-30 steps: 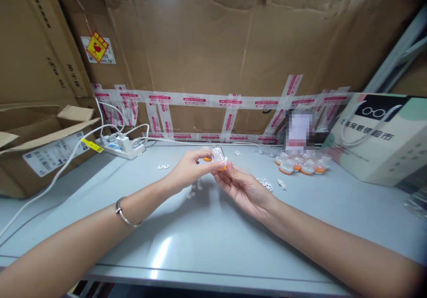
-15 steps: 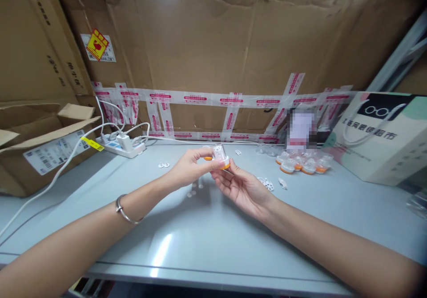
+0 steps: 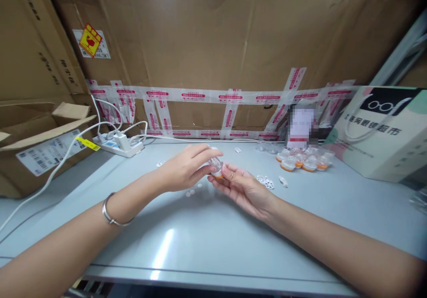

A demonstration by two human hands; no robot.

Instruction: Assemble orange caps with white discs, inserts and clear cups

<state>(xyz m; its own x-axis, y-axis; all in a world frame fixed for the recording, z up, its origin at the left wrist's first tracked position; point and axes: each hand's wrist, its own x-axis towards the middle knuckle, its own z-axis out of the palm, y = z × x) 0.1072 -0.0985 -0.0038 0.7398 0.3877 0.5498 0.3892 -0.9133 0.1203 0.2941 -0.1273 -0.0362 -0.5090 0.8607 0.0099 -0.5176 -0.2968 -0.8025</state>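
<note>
A small clear plastic case with a white rim and an orange base (image 3: 217, 169) is held above the table, tilted, between both hands. My right hand (image 3: 245, 190) grips its base with thumb and fingers. Over its top and near side curl the fingers of my left hand (image 3: 187, 168), covering part of it. Small white discs (image 3: 190, 193) lie below my left hand, and small white pieces (image 3: 160, 163) sit to its left. White perforated plastic pieces (image 3: 265, 182) rest to the right of my right hand, beside another white piece (image 3: 283, 181).
Several similar orange-based cases (image 3: 308, 163) cluster at the back right, near clear plastic cups (image 3: 265, 147). A paper bag (image 3: 373, 142) stands at the right. On the left are a power strip (image 3: 128, 150) with white cables and an open carton (image 3: 50, 151). A large cardboard box (image 3: 187, 44) forms the back.
My left hand has shifted its grip, its fingers now over the case's top. The case has come slightly lower and nearer, tilting. An orange edge by the left fingers no longer shows.
</note>
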